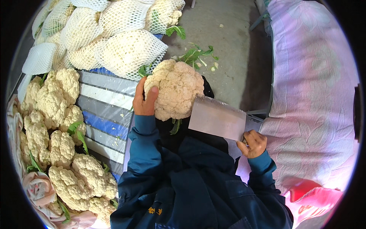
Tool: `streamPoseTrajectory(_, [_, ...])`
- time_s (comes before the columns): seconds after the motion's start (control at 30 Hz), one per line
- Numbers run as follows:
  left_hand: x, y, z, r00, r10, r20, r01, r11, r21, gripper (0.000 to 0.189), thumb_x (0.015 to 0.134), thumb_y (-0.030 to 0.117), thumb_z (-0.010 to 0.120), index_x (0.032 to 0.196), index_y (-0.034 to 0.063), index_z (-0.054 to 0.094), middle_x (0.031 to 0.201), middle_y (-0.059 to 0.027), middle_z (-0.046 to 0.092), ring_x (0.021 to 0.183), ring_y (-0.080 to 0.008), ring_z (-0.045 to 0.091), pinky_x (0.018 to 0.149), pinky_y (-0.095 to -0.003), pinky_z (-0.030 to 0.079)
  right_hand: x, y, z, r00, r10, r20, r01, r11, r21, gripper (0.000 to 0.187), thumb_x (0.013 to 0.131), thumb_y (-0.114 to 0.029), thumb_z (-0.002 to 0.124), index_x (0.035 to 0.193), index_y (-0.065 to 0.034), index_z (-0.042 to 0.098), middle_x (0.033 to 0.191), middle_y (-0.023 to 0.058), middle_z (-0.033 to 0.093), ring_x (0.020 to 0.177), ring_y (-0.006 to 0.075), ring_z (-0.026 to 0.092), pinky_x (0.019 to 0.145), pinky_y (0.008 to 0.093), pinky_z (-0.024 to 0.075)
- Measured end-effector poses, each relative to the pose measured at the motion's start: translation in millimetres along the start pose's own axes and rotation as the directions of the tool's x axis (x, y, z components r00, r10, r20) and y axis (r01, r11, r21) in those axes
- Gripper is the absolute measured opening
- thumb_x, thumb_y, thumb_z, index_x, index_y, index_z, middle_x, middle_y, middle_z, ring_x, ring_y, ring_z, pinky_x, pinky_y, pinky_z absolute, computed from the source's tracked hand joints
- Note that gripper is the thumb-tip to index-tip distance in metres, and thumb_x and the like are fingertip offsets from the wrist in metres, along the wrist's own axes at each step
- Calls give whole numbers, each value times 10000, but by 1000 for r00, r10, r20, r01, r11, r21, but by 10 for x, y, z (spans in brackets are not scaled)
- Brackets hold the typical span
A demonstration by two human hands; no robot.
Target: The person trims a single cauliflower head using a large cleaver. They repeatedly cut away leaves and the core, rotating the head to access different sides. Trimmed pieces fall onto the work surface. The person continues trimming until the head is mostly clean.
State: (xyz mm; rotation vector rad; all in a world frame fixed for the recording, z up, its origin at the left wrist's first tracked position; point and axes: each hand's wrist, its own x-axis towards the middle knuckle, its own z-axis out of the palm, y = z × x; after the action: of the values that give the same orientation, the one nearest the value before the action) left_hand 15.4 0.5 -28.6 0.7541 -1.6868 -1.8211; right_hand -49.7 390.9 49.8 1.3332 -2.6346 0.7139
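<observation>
My left hand (145, 98) grips a large cauliflower head (174, 88) from its left side, the thumb on the curds. Some green leaf shows below the head and near its upper left. In my right hand (254, 144) is the handle of a cleaver (218, 117) with a broad rectangular metal blade. The blade's far upper corner meets or overlaps the lower right side of the cauliflower; whether it cuts in cannot be told. Small pale crumbs cling to the blade's upper edge. The underside of the cauliflower is hidden.
Cauliflowers in white foam nets (128, 53) are piled at the upper left. Bare cauliflowers (61, 147) lie at the left beside a striped, plastic-covered surface (105, 111). Cut leaves (196, 55) lie on the concrete floor (223, 43). A pink patterned cloth (311, 94) covers a raised surface at the right.
</observation>
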Motion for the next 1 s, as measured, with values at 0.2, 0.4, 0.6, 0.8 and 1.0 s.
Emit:
streamPoseTrajectory(0.2, [4, 19, -6, 1000, -2, 0, 2, 1000, 23, 697, 969, 393, 712, 1462, -60, 517, 1364, -195, 631, 1219, -245, 605, 1039, -358, 476, -22, 29, 124, 993, 71, -91, -74, 997, -23, 265, 765, -141, 843, 844, 12, 640, 697, 131, 528, 518, 288, 562, 478, 374, 446])
streamPoseTrajectory(0.4, [31, -40, -23, 999, 37, 0, -37, 996, 82, 730, 961, 427, 716, 1467, -58, 512, 1379, -195, 621, 1233, -255, 596, 1046, -368, 471, -103, 85, 146, 965, 232, -123, -231, 973, 21, 253, 802, -145, 848, 885, 8, 664, 709, 140, 562, 546, 301, 594, 505, 374, 481])
streamPoseTrajectory(0.6, [18, -23, -18, 1000, 0, -2, 0, 999, 46, 724, 961, 416, 716, 1470, -57, 511, 1378, -191, 621, 1235, -251, 593, 1052, -362, 465, -93, 95, 216, 953, 250, -170, -236, 966, 101, 247, 830, -144, 838, 893, 27, 671, 702, 125, 549, 530, 228, 546, 502, 331, 441])
streamPoseTrajectory(0.8, [-22, 109, 31, 999, -37, -2, 37, 999, 16, 713, 967, 398, 708, 1475, -60, 506, 1382, -192, 617, 1235, -247, 592, 1056, -352, 460, 217, 113, 209, 880, 322, -348, -228, 931, 286, 238, 903, -184, 761, 877, 32, 664, 668, 103, 566, 533, 161, 560, 489, 311, 421])
streamPoseTrajectory(1.0, [36, -6, -15, 1000, 18, -1, -18, 997, 70, 720, 968, 399, 702, 1481, -63, 499, 1430, -212, 578, 1283, -273, 558, 1090, -375, 432, 451, 386, 572, 642, 755, 133, -565, 348, 748, 322, 1007, -250, 683, 793, -23, 602, 631, 28, 582, 474, 98, 532, 443, 271, 418])
